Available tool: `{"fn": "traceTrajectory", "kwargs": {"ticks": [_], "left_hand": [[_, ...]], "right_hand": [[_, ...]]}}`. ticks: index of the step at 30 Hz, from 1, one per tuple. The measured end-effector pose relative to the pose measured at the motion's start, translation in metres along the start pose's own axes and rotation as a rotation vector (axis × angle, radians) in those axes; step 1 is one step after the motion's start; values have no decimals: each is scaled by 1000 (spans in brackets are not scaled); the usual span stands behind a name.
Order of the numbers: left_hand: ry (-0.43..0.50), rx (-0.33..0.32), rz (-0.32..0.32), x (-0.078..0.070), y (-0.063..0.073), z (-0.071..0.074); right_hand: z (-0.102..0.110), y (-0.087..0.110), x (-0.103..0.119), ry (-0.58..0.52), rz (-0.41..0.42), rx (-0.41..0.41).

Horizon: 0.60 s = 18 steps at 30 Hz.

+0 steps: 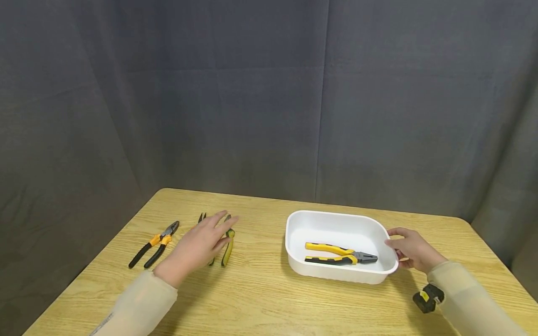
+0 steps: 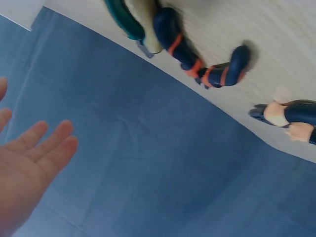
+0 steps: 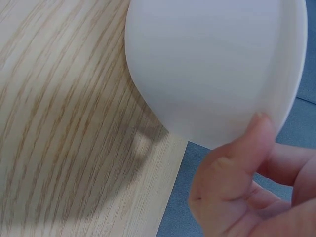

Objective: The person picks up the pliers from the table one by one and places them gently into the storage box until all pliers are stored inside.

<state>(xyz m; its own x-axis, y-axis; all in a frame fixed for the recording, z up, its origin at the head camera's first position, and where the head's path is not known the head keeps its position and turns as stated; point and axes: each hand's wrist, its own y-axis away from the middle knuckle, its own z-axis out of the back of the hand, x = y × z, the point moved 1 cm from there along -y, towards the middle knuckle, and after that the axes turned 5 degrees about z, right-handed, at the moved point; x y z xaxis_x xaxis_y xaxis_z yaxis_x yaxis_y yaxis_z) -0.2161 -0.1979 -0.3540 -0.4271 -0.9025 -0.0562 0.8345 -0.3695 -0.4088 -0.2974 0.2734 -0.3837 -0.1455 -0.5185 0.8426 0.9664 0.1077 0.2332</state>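
My right hand (image 1: 414, 249) grips the right-hand rim of a white plastic tub (image 1: 338, 275), its thumb over the edge in the right wrist view. Inside the tub lie yellow-and-black pliers (image 1: 332, 248). With fingers spread and nothing held, my left hand (image 1: 199, 245) hovers over the left part of the table. Just beyond its fingers are green-and-yellow-handled pliers (image 1: 227, 252), partly covered by the hand. Another tool with pointed dark tips (image 1: 202, 217) is mostly hidden beneath it. Orange-and-black pliers (image 1: 157, 245) lie to the left with their handles spread.
The wood-grain table (image 1: 260, 298) has rounded far corners. Grey cloth (image 1: 252, 116) hangs behind it and at both sides. A small black object with a yellow mark (image 1: 426, 297) shows by the right sleeve.
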Motion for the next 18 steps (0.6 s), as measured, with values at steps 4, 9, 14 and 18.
{"fn": "traceTrajectory", "kwargs": {"ticks": [4,9,14,18], "left_hand": [[-21,-35,28,6,7,1],[-57,-86,70,18,13,1],[-98,-103,104,25,19,0],[-107,-107,132,30,25,-2]], "right_hand": [[0,1,0,0,7,2],[0,1,0,-10,9,5],[0,1,0,-19,9,6],[0,2,0,-21,5,1]]}}
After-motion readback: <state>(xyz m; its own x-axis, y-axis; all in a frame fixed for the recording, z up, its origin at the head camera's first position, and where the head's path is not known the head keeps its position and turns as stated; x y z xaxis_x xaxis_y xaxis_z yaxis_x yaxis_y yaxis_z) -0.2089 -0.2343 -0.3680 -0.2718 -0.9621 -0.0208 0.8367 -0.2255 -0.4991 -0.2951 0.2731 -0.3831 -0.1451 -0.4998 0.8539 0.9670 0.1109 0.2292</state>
